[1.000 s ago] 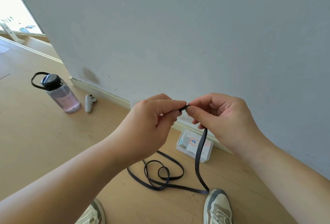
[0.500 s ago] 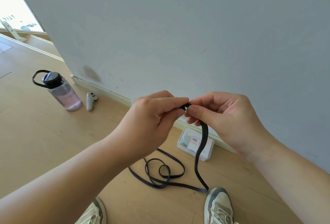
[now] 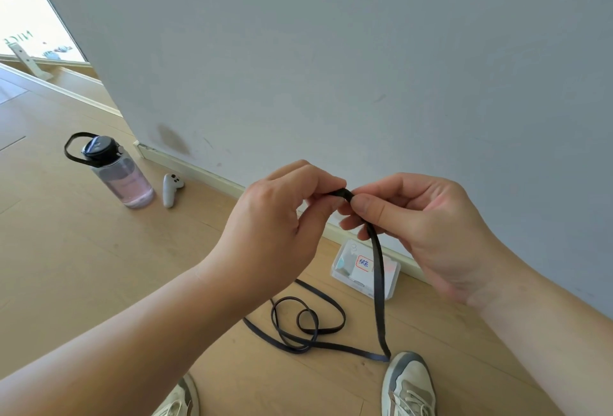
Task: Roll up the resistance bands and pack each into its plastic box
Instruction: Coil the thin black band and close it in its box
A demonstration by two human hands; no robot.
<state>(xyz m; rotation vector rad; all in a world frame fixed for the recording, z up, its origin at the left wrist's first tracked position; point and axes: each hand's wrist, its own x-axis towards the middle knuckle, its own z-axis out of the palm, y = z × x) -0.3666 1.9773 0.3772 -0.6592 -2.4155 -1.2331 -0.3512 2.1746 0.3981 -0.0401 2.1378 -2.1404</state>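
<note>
Both hands met in front of the person's chest, and between them was the grip. The left hand (image 3: 278,216) had its thumb and curled fingers pinching the top end of the black resistance band (image 3: 379,283). The right hand (image 3: 421,226) closed its thumb and forefinger on the same end from the other side. Whether a roll had been started there could not be told, as the fingers hid that part.

From the grip one strand hung straight down to the wooden floor (image 3: 83,250). It bent sharply just beside the toe of the right shoe (image 3: 409,385). Below the grip and to its left, the rest of the band lay on the floor in loose loops that crossed one another. The left shoe (image 3: 179,402) showed at the bottom edge, lower left of the grip.

Beyond the hanging strand, a clear plastic box (image 3: 390,278) with a handwritten label sat on the floor, close to the baseboard (image 3: 205,173).

Well to the left of the grip and farther off, a small white controller (image 3: 170,189) lay just beside a clear water bottle (image 3: 124,180) with a black cap and loop strap. Behind everything rose the plain grey wall (image 3: 331,67).
</note>
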